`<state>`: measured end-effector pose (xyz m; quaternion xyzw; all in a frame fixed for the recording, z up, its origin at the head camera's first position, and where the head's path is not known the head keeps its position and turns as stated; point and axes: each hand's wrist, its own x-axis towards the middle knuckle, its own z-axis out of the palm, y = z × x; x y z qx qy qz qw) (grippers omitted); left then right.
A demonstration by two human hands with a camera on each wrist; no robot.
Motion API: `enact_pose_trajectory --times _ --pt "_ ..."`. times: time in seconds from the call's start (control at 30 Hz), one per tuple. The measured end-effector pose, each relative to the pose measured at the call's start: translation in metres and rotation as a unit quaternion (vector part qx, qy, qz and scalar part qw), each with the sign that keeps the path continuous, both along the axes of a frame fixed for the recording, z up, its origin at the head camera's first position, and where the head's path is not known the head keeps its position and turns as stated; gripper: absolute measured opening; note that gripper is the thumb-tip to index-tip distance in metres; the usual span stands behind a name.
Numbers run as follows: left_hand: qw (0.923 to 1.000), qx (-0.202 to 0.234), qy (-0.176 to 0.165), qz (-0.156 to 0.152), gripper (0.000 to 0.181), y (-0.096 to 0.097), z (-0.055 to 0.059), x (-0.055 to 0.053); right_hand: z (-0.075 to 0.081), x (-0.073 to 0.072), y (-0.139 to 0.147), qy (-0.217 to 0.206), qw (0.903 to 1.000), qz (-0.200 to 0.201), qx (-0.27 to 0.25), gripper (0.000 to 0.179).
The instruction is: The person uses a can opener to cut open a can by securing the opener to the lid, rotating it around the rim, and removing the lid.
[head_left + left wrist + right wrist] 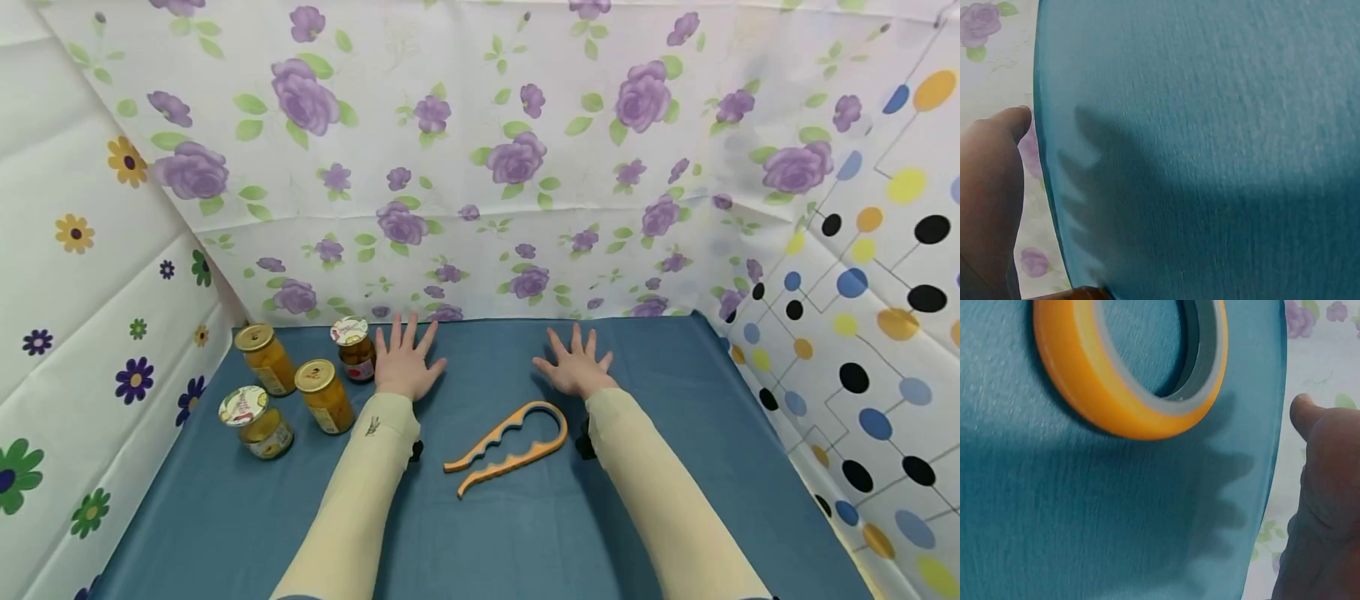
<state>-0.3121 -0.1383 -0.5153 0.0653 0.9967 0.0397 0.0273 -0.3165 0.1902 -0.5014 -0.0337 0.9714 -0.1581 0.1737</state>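
My left hand [406, 367] is held out over the table with its fingers spread, beside a dark jar [356, 350] with a patterned lid. Farther right, my right hand [577, 367] has its fingers spread too and holds nothing. Between the two forearms lies an orange jar opener [517, 446], a loop with wavy inner edges and two free ends pointing left. Its rounded end [1129, 419] shows large in the right wrist view. The left wrist view has my left thumb [1007, 125] and a shadow of the fingers on the cloth.
Left of my left arm stand two gold-lidded jars, one at the back [266, 358] and one nearer [326, 396], and a squat jar [257, 422] with a patterned lid. A blue cloth [510, 542] covers the table. Flowered sheeting [480, 208] hangs behind; side sheets flank it.
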Motion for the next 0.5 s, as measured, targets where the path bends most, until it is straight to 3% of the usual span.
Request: enact_pose_trajectory --times 0.13,0.23,0.5 --pt "0.9997 0.022 -0.001 -0.001 0.078 0.005 -0.001 0.002 -0.009 -0.002 0.002 -0.023 0.9994 -0.018 -0.018 0.085" --pt "0.9980 0.062 -0.002 -0.010 0.077 0.008 -0.003 0.005 -0.005 0.006 -0.002 -0.020 0.9992 -0.025 -0.025 0.085" --pt "0.9796 0.196 0.017 -0.041 0.073 0.007 -0.002 0.018 0.005 0.030 -0.028 0.003 0.9998 0.000 -0.020 0.088"
